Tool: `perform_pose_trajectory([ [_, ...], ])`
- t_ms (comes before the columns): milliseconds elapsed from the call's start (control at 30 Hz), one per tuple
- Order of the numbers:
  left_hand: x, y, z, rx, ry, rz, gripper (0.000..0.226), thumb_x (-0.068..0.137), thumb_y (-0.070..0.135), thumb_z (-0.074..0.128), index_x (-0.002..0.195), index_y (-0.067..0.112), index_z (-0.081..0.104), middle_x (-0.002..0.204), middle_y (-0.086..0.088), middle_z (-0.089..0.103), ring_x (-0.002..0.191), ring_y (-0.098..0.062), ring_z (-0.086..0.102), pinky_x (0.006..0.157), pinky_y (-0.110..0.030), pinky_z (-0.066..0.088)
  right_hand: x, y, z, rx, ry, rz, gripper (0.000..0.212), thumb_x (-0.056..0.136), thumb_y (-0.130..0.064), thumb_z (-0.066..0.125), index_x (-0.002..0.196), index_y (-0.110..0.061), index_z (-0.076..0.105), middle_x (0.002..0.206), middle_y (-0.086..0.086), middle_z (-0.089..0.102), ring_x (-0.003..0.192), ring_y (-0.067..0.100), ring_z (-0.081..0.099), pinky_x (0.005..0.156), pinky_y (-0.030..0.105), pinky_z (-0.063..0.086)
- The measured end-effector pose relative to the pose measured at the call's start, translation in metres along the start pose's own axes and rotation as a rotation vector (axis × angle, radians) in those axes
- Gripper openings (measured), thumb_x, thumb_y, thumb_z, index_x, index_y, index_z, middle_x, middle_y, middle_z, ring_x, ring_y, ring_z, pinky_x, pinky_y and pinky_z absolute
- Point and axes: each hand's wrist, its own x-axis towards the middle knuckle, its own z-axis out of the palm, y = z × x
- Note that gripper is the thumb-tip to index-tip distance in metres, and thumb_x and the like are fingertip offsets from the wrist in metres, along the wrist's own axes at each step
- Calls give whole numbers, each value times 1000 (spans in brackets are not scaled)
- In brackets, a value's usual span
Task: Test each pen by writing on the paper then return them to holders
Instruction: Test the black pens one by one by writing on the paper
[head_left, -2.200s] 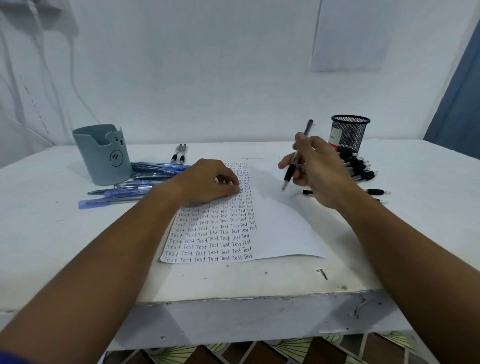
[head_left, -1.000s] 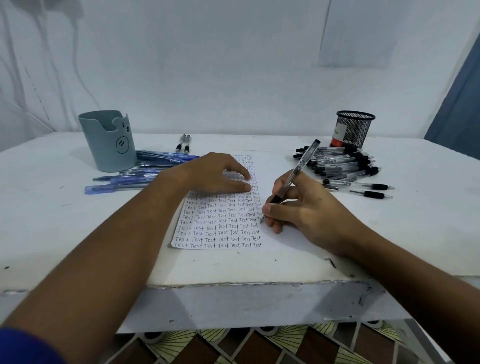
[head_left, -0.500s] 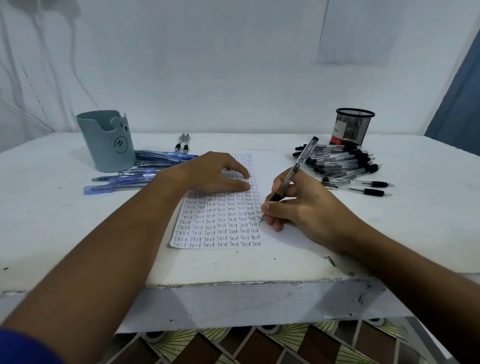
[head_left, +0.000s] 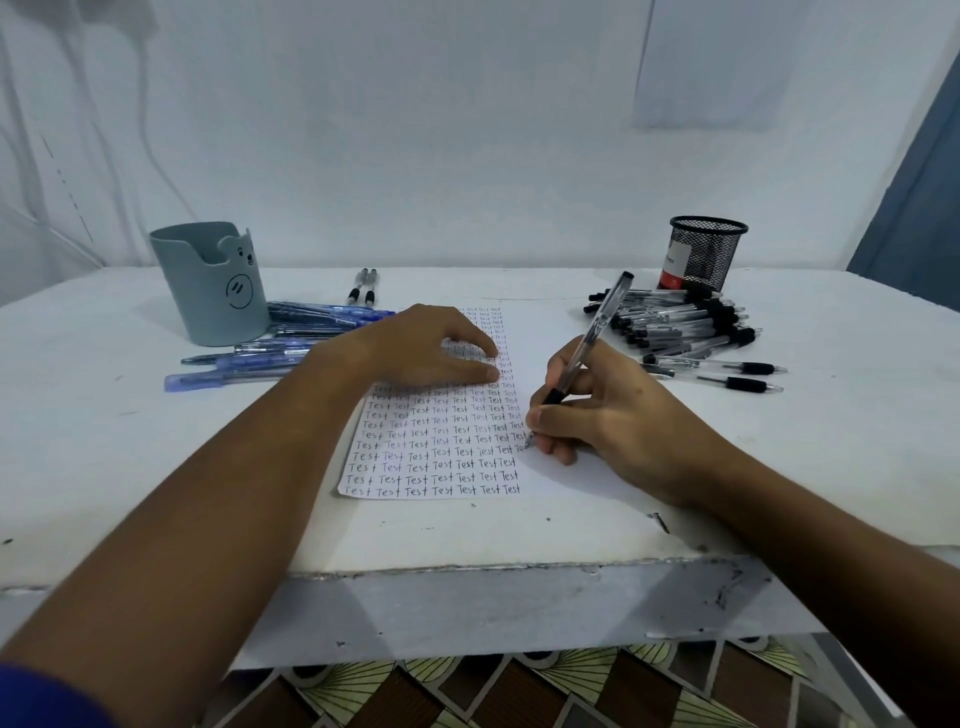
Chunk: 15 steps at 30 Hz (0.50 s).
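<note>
1. Far left of the paper stands a grey-blue holder with a small bear face on it, upright on the white table.
2. Between that holder and the paper lies a loose heap of blue pens, all flat on the table, their ends pointing towards the sheet.
3. Behind the paper's far left corner, two black pens lie side by side.
4. The left hand rests flat on the upper left part of the paper, fingers straight and pressing it down over the rows of "Test".
5. The paper lies in the middle of the table, its left half filled with written rows, its right half bare.
6. The right hand rests on the paper's right half and pinches a clear pen with a black grip, tilted, its tip touching the sheet at the end of a row.
7. Right of the paper lies a pile of clear pens with black grips.
8. Behind that pile stands a black mesh holder, upright.
</note>
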Motion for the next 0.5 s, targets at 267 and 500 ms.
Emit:
perform_pose_trajectory([
  [267,0,-1,0,-5,0,-9,40,77,66,63,112,48,64,126,25,53,122,1,44,104,-28,36,2,1,-1,7,-12,3,30,83,14,64,91,-7,44,76,22,61,62,32,55,58,40,46],
  [500,-1,-1,-1,-6,3,-10,39,78,65,63,113,46,64,126,24,53,122,0,44,103,-28,36,3,3,-2,88,39,-1,31,81,17,64,88,-7,44,74,25,59,61,32,54,51,35,44],
])
